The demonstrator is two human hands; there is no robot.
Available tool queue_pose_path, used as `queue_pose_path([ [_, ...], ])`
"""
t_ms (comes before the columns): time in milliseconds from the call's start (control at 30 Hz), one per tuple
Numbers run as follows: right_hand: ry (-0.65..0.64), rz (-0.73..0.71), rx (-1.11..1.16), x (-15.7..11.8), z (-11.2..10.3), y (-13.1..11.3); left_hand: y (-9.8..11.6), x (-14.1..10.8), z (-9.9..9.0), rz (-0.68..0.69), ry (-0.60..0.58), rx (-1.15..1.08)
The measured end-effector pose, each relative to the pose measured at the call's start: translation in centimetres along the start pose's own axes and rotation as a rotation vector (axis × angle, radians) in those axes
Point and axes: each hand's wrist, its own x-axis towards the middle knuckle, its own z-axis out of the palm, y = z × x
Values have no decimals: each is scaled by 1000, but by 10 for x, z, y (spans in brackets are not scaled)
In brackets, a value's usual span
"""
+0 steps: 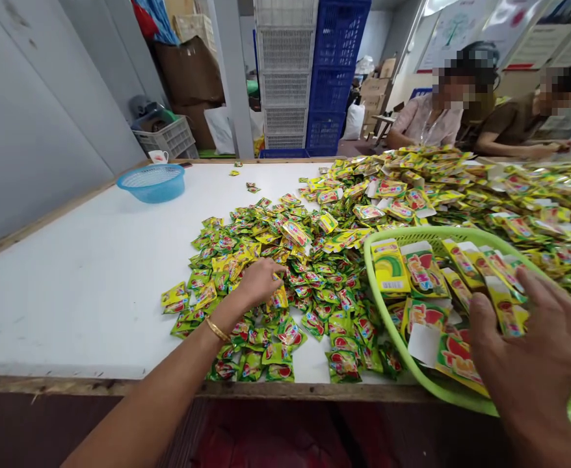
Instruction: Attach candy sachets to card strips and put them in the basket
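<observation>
My left hand, with a gold bangle at the wrist, reaches into a spread pile of small green and yellow sweet packets. Its fingers are curled in, and what they hold, if anything, is hidden. A yellow packet lies just beneath it. On the right, my right hand hovers over a lime green basket with thumb and fingers apart. Inside the basket are small printed card boxes, among them a yellow box and a watermelon-printed box; several have white flaps showing.
A large heap of boxes and packets covers the table's far right. A blue plastic basket and a white cup stand at the back left. Two people sit across the table. Stacked crates rise behind it.
</observation>
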Motion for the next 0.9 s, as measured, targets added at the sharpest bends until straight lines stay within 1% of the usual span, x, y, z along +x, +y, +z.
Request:
queue_pose_path([
  [33,-38,-24,71,-2,-1,-11,-2,-6,5,26,-32,46],
  [100,-124,-41,225,-12,3,-37,-3,-18,17,42,-45,125],
  [167,-241,-62,383,-27,14,-64,-1,-28,29,22,-19,158],
  [233,-404,-90,508,-41,30,-88,2,-36,37,1,10,125],
  [267,-479,-104,546,-46,38,-97,3,-39,37,-9,33,83],
  [333,-627,-104,560,-50,52,-112,3,-46,32,-68,108,-48],
  [400,-768,-91,517,-49,59,-123,1,-56,20,-182,177,-248],
  [433,-853,-98,499,-48,59,-127,-1,-62,14,-243,185,-373],
  [467,-960,-124,486,-48,58,-132,-2,-69,8,-287,157,-508],
  [500,-1076,-167,481,-49,55,-138,-3,-76,4,-309,83,-638],
  [533,-1190,-219,480,-52,52,-144,-2,-83,3,-310,-23,-744],
  [567,-1287,-266,478,-57,49,-150,-1,-89,4,-295,-135,-805],
  [600,-1358,-299,474,-63,46,-155,2,-95,7,-263,-225,-809],
  [633,-1397,-314,468,-69,44,-160,5,-100,12,-217,-279,-759],
  [667,-1411,-313,463,-74,42,-163,10,-103,19,-161,-293,-665],
  [767,-1419,-277,461,-82,44,-165,21,-108,38,-19,-237,-321],
  [833,-1419,-251,465,-77,47,-161,26,-108,44,-2,-252,-194],
  [900,-1403,-219,471,-67,50,-157,27,-106,46,-26,-275,-169],
])
